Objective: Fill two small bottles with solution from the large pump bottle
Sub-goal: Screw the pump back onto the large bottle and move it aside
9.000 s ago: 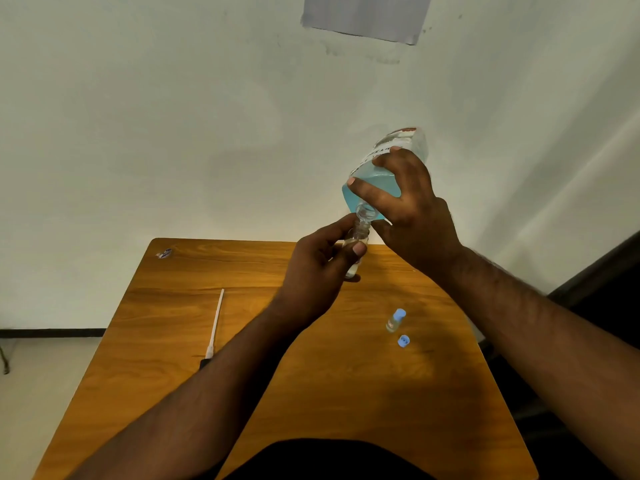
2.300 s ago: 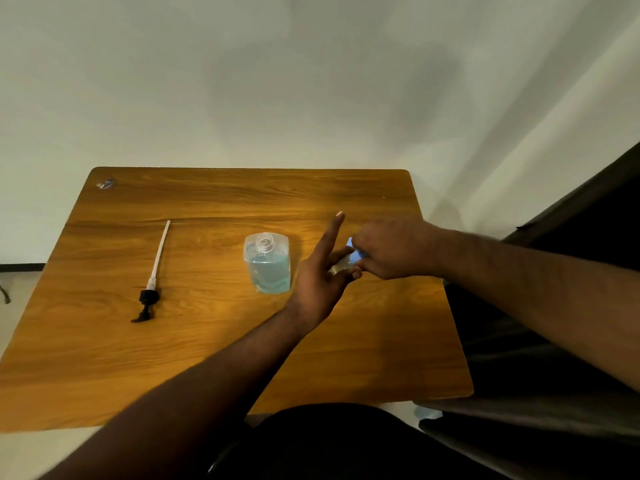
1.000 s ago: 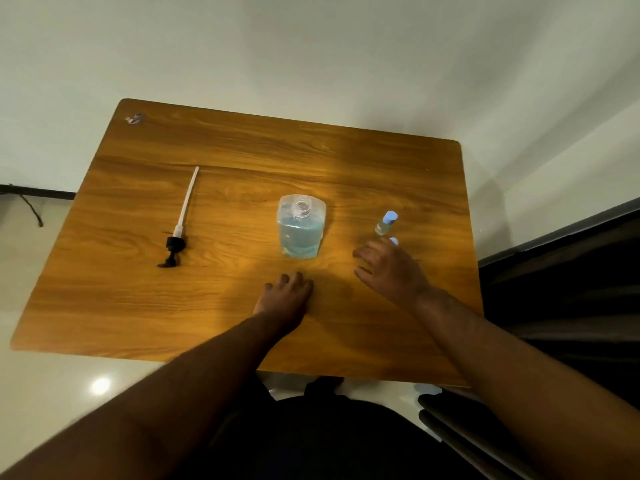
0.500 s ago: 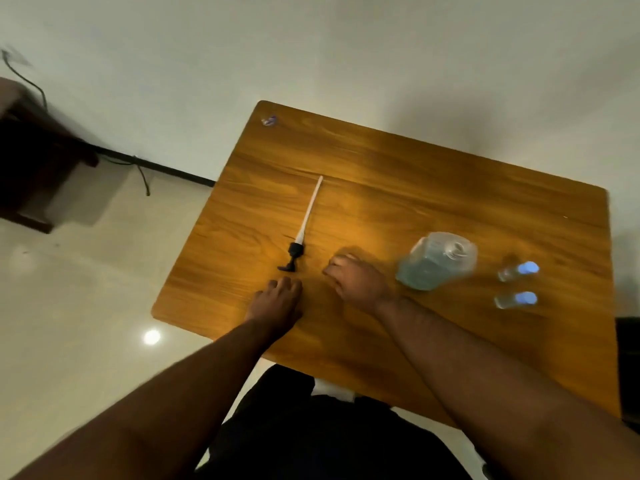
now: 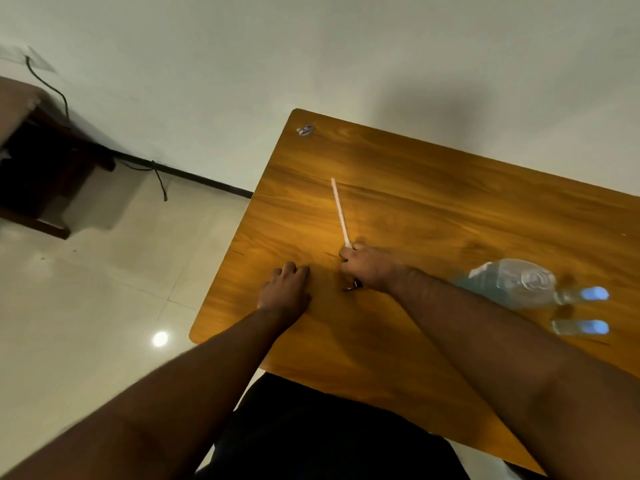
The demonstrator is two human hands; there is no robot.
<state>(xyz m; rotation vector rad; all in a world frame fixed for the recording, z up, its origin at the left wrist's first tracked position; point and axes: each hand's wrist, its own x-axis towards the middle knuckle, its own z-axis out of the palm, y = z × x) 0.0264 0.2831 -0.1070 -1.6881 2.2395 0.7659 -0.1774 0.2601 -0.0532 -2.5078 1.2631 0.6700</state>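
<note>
The large clear bottle (image 5: 509,284) with blue solution stands uncapped on the wooden table (image 5: 450,209), at the right. Two small bottles with blue caps stand just right of it, one (image 5: 585,294) farther and one (image 5: 581,327) nearer. The pump head with its long white tube (image 5: 340,211) lies on the table left of the big bottle. My right hand (image 5: 370,270) covers the pump's black head and closes on it, the tube sticking out beyond my fingers. My left hand (image 5: 285,292) rests flat on the table near the left edge, holding nothing.
A small shiny scrap (image 5: 304,130) lies at the table's far left corner. Left of the table is tiled floor (image 5: 86,289) with a dark wooden piece of furniture (image 5: 38,168) and a black cable by the wall.
My right hand has reached left onto the pump's black head and closed on it. The view has swung further left. My left hand stays flat on the table.
</note>
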